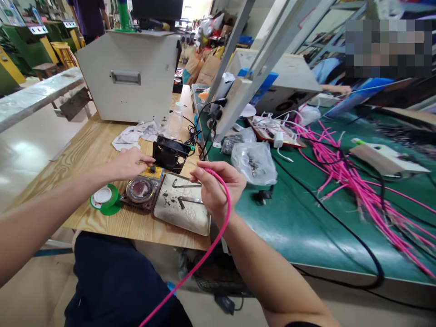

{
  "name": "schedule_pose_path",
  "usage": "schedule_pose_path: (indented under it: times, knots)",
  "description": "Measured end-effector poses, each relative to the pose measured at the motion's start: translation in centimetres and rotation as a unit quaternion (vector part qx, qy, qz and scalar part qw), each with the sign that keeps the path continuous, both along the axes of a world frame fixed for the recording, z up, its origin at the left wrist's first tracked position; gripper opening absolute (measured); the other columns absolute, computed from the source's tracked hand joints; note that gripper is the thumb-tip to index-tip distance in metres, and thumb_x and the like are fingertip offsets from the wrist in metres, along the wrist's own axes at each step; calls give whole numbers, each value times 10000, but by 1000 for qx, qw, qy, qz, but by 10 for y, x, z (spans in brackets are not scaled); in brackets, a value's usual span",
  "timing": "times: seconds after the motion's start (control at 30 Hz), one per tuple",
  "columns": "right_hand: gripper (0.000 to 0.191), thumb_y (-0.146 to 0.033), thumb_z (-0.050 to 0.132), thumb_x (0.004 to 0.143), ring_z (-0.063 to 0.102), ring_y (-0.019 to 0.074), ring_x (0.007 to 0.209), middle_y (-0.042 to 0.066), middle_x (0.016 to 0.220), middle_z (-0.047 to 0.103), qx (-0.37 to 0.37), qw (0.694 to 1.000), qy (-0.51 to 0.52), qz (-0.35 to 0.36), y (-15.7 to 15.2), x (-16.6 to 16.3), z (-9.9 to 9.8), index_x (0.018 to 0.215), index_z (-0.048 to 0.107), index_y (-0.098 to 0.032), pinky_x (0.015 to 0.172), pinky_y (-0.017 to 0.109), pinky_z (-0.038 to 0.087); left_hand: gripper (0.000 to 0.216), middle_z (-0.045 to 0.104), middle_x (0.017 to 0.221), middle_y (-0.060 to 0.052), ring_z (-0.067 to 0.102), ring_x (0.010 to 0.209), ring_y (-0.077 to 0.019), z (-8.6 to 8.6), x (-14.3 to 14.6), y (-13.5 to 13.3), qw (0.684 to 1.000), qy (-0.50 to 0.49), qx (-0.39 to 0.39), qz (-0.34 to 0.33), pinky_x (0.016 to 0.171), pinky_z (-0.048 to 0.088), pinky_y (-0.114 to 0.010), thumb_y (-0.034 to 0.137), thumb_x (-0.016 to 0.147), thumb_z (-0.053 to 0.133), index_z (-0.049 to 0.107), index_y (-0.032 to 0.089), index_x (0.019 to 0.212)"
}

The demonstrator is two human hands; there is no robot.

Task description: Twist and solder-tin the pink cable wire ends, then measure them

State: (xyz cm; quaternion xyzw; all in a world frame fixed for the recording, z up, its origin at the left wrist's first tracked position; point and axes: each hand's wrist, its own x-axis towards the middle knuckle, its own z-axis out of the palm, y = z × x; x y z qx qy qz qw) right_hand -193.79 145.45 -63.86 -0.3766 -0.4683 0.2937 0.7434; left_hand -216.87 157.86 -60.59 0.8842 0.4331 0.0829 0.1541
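Note:
My right hand (218, 184) pinches a pink cable (223, 227) near its end, above the right edge of a metal tray (180, 220). The cable loops down past my lap. Over the wooden table, my left hand (129, 164) has its index finger stretched toward the black fan (170, 153); its other fingers are partly hidden, and I see nothing held in it. Below that hand sits a round metal pot (139, 190) with a shiny surface, on a dirty base. Beside it lies a green spool (111, 204). Two bent metal pieces (190, 200) and dark residue lie in the tray.
A large white cabinet (136, 91), a cloth (136, 134) and a clear bottle (175, 120) stand behind. On the green bench (272, 222) lie a plastic bag (255, 163), a plug (264, 195) and many pink cables (357, 195). A slanted post rises between the tables; another person sits at right.

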Motion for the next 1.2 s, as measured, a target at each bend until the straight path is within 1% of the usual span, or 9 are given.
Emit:
schedule_pose_path:
  times: [0.13, 0.3, 0.47, 0.67, 0.77, 0.97, 1.2]
  knots:
    - [142, -333, 896, 788, 710, 147, 554, -9, 692, 766, -4, 1000, -7, -2, 0, 0, 0, 873, 821, -246, 516, 272, 577, 479, 836, 1049, -96, 713, 961, -270, 1, 5, 3, 1000, 1, -25, 0, 981, 502, -410, 246, 862, 539, 832, 251, 1240]
    - [154, -345, 899, 783, 709, 150, 545, -7, 677, 763, -8, 1000, -10, -2, -1, -2, -1, 871, 824, -244, 509, 275, 574, 488, 829, 1145, -121, 725, 1055, -280, 2, 9, 7, 998, -3, -60, 3, 985, 510, -402, 223, 856, 545, 823, 229, 1257]
    - [125, -302, 905, 794, 720, 146, 557, -11, 691, 777, 0, 1000, -8, 13, -1, -2, -2, 888, 833, -261, 518, 263, 577, 495, 829, 1146, -128, 732, 1027, -273, 2, 12, 9, 997, -2, -74, 0, 951, 525, -393, 222, 867, 529, 815, 231, 1272]
    - [156, -342, 906, 793, 725, 158, 560, -4, 684, 773, -15, 1000, -25, 7, -2, -3, -5, 896, 832, -250, 521, 278, 589, 503, 838, 1128, -95, 731, 992, -260, 1, 13, 11, 998, -4, -69, -13, 927, 537, -370, 214, 850, 529, 823, 247, 1256]
    - [171, -359, 903, 796, 731, 164, 567, 2, 695, 776, -23, 999, -32, 7, -2, -4, -6, 902, 833, -245, 522, 284, 596, 516, 834, 1156, -98, 726, 1014, -270, 2, 13, 11, 997, -2, -73, -15, 933, 540, -370, 211, 837, 535, 820, 243, 1266]
    - [142, -321, 904, 801, 735, 153, 571, 1, 697, 780, -17, 999, -27, 16, -2, -4, -6, 907, 839, -252, 523, 263, 583, 529, 833, 1173, -96, 721, 1034, -268, 3, 14, 13, 996, 0, -82, -18, 955, 534, -377, 188, 819, 534, 823, 252, 1258]
    - [179, -367, 906, 786, 731, 163, 562, 6, 689, 774, -32, 999, -34, 12, -1, -5, -9, 891, 834, -242, 523, 281, 590, 509, 840, 1129, -80, 723, 1024, -252, 1, 17, 14, 997, 16, -71, -34, 954, 530, -369, 185, 835, 540, 827, 272, 1246]
